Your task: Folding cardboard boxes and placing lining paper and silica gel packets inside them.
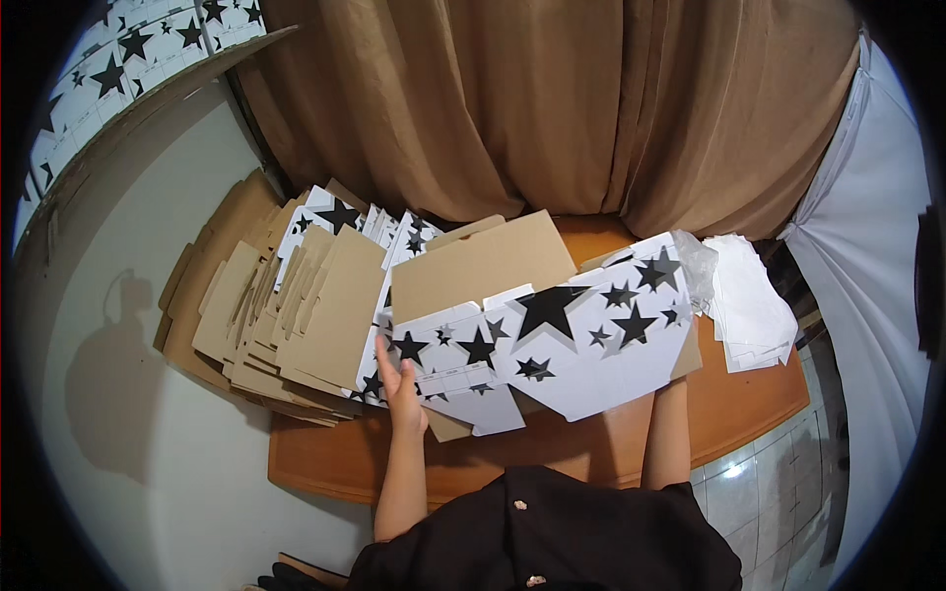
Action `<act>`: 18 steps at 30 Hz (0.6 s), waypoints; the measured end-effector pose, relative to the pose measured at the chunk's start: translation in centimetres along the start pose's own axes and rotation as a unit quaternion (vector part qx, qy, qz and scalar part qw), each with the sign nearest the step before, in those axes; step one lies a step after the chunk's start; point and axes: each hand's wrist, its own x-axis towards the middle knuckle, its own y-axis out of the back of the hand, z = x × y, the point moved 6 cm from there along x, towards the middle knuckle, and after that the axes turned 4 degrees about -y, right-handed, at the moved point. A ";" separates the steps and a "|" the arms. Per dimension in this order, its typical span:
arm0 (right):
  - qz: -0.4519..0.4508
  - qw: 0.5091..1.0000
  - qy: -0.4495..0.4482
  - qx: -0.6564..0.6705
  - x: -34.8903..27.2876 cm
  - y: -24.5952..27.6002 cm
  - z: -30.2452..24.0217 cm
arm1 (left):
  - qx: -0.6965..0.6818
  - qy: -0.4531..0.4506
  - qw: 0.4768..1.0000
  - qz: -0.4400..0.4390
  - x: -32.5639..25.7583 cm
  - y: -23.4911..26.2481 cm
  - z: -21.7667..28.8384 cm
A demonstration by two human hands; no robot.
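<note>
Sliding off the desk's near edge (330, 463) threatens the carton (631, 379) if the splayed left hand (402, 389) slips. Right hand's grip is hidden.

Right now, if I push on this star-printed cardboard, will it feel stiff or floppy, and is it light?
The star-printed cardboard will probably feel stiff across its broad, flat panels. It could bend more readily where the white lower flap juts out. With such thin-looking board, it's likely light for its size.
</note>
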 end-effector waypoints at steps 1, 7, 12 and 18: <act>-0.008 0.999 -0.035 0.019 -1.2 -1.7 1.2 | 0.012 0.003 1.000 -0.007 -0.4 0.7 -0.2; -0.033 0.982 -0.169 0.082 -9.3 -9.0 -4.6 | -0.022 0.070 0.997 -0.033 -2.0 -0.4 -0.9; -0.054 0.951 -0.282 0.115 -10.9 -17.2 -8.6 | 0.005 0.154 0.986 -0.063 -2.9 -1.8 -1.8; -0.132 0.951 -0.263 0.093 -12.7 -18.7 -4.7 | -0.183 0.248 0.945 -0.107 -2.7 -1.6 -5.0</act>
